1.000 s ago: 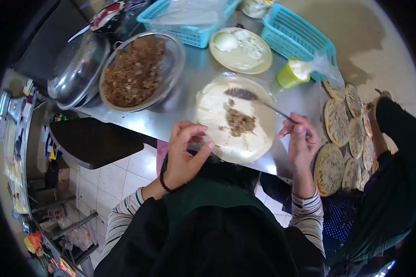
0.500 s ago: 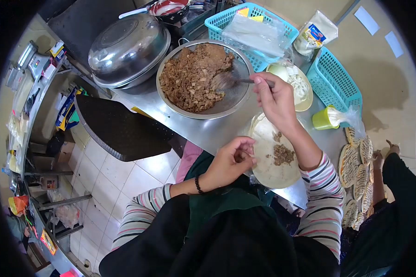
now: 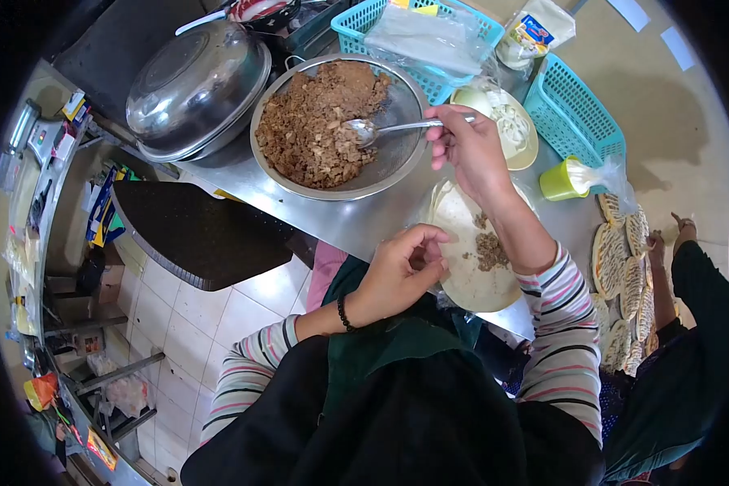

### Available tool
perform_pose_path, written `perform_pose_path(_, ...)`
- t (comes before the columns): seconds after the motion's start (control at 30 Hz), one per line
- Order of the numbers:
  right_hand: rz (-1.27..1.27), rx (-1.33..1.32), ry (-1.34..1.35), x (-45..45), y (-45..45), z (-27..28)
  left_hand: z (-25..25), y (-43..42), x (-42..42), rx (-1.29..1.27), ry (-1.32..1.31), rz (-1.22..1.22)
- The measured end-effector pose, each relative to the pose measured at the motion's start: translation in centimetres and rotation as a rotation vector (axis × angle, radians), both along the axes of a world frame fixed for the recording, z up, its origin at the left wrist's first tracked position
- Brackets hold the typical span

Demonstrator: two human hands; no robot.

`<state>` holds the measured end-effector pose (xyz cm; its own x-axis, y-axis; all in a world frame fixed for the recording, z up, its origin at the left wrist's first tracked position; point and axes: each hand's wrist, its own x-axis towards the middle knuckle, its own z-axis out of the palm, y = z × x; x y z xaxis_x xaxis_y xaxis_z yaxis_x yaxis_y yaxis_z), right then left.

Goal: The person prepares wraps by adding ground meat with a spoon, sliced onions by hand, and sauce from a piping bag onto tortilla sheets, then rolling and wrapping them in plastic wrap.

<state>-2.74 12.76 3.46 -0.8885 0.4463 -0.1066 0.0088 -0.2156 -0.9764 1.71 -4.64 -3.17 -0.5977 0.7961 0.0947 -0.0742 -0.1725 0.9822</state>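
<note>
My right hand [image 3: 471,150] is closed on the handle of a metal spoon [image 3: 397,127], whose bowl rests in brown crumbly filling [image 3: 320,121] inside a round metal strainer bowl [image 3: 405,154]. Below my right forearm lies a pale flat dough sheet [image 3: 466,275] with a small heap of the filling [image 3: 490,253] on it; the forearm covers part of its right side. My left hand [image 3: 409,267] is at the dough's left edge, fingers curled with the thumb near the fingertips. Whether it pinches anything is too small to tell.
A lidded metal pot [image 3: 198,89] stands left of the strainer. Behind are two turquoise baskets [image 3: 575,105], a plate of white pieces [image 3: 522,150] and a green cup [image 3: 560,180]. Patterned flat breads [image 3: 611,259] lie at the right, near another person's arm [image 3: 664,275]. A dark chair [image 3: 194,231] stands left.
Since the earliest frame, my right hand has moved the spoon from the dough to the filling in the strainer. The view has shifted, and the spoon's bowl has turned since the middle frame.
</note>
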Motion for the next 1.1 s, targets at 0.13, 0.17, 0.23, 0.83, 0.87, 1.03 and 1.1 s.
perform_pose_path(0.13,0.018,-0.047,0.019,0.3,0.2,0.1,1.2,0.0,-0.4,-0.056,0.201,0.054)
perform_pose_path(0.17,0.02,-0.088,0.025,0.6,0.7,0.2,1.1,0.0,-0.5,-0.054,0.261,0.071)
perform_pose_path(0.23,-0.001,-0.144,0.029,1.8,1.9,0.4,1.3,0.0,-0.7,-0.103,0.351,0.098)
perform_pose_path(0.83,-0.254,0.47,0.128,24.3,5.8,-2.5,-0.1,2.6,-4.0,-0.276,0.56,0.336)
perform_pose_path(0.87,-0.218,0.641,0.201,24.6,5.6,-2.5,-0.6,2.3,-4.0,-0.286,0.562,0.342)
perform_pose_path(1.03,-0.197,0.842,0.25,25.4,5.4,-2.8,-3.2,1.4,-4.5,-0.273,0.311,0.436)
perform_pose_path(1.1,-0.199,0.81,0.265,25.2,5.5,-3.2,-3.0,1.3,-4.6,-0.251,0.318,0.447)
